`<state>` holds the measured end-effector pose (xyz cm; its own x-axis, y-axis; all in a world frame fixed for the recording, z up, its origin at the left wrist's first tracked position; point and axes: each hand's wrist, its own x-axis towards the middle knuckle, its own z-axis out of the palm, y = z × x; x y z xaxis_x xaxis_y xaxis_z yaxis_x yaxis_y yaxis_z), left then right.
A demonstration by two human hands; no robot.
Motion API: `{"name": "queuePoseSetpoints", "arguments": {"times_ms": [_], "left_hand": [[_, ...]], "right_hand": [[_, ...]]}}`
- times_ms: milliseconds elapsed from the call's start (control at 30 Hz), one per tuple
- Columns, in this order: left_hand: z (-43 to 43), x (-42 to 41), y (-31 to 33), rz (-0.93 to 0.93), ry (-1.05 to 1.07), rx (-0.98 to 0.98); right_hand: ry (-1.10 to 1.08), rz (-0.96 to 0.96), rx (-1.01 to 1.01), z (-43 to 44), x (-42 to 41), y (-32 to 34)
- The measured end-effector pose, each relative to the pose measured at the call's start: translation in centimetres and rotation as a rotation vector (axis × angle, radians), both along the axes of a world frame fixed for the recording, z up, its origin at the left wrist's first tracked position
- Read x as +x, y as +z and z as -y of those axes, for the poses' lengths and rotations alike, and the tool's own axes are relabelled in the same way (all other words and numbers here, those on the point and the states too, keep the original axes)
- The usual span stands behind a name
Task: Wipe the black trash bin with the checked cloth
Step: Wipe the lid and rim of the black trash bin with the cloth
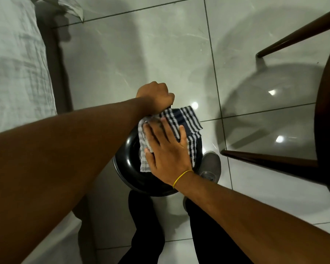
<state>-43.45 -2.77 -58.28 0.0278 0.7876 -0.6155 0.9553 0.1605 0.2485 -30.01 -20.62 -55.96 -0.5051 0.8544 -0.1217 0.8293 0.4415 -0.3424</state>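
The round black trash bin [129, 159] stands on the floor between my feet, seen from above. The checked cloth [187, 119], navy and white, lies spread over the bin's top and hangs past its far right edge. My right hand [167, 149] lies flat on the cloth with fingers spread, pressing it onto the lid. My left hand [156, 96] is closed in a fist at the bin's far rim, gripping it; what the fingers hold is hidden below the hand.
A bed with pale sheets [17, 63] fills the left side. A dark wooden chair [328, 115] with slanted legs stands at the right. My grey shoe [211, 166] rests right of the bin on the glossy tiled floor [141, 44].
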Motion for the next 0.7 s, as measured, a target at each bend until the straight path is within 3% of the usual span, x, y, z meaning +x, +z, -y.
{"name": "queuePoseSetpoints", "arguments": {"times_ms": [200,433,567,700], "left_hand": [[-0.1,0.2,-0.1,-0.013,-0.043,-0.010],[0.1,-0.1,-0.1,0.010,-0.089,0.023],[0.2,-0.2,-0.3,0.000,-0.081,0.038],[0.4,-0.2,-0.3,-0.015,-0.025,0.043]], "right_hand": [[0.561,-0.060,0.000,0.7,-1.1,0.3],[1.045,0.036,0.190,3.1,3.5,-0.9],[1.198,0.035,0.283,3.4,7.4,-1.9],[1.209,-0.004,0.258,2.0,10.0,-2.4]]}}
